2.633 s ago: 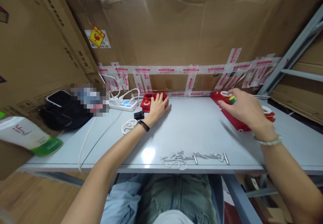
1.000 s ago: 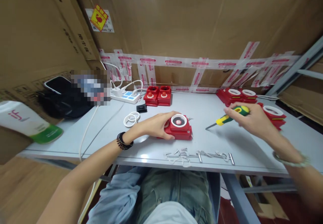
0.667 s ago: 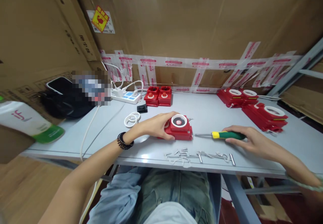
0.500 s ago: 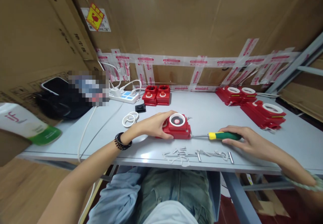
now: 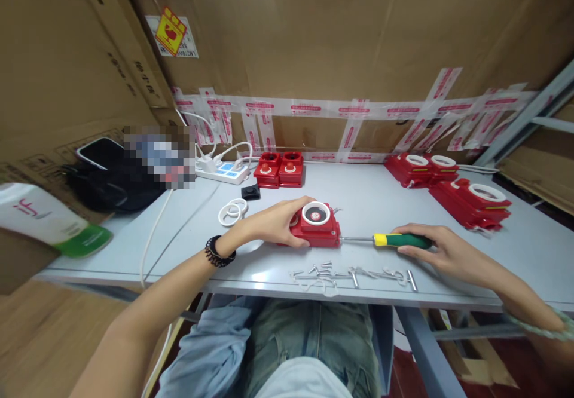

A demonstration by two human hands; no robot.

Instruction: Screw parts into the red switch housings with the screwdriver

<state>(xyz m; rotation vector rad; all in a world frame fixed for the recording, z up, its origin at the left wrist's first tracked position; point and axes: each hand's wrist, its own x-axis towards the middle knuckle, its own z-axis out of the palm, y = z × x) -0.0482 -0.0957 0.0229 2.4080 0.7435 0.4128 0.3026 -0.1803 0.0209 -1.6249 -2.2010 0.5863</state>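
Observation:
A red box with a white ring on top [image 5: 315,225] sits on the grey table [image 5: 368,201], near its front. My left hand [image 5: 269,223] grips the box's left side. A screwdriver with a green and yellow handle [image 5: 394,241] lies flat on the table, its metal tip touching the box's right side. My right hand [image 5: 437,248] rests on the handle's end with loosely curled fingers. Several metal screws [image 5: 350,274] lie along the front edge below the box.
Two small red button units [image 5: 280,169], a white power strip [image 5: 222,173], white rings [image 5: 232,211] and a small black part [image 5: 250,192] lie at back left. More red boxes [image 5: 452,187] stand at back right. Cardboard walls surround the table; a black bag [image 5: 107,183] is left.
My left hand brought a red box from the back to the table's front. My right hand carried the screwdriver down, laid it flat, and its tip slid up against the box.

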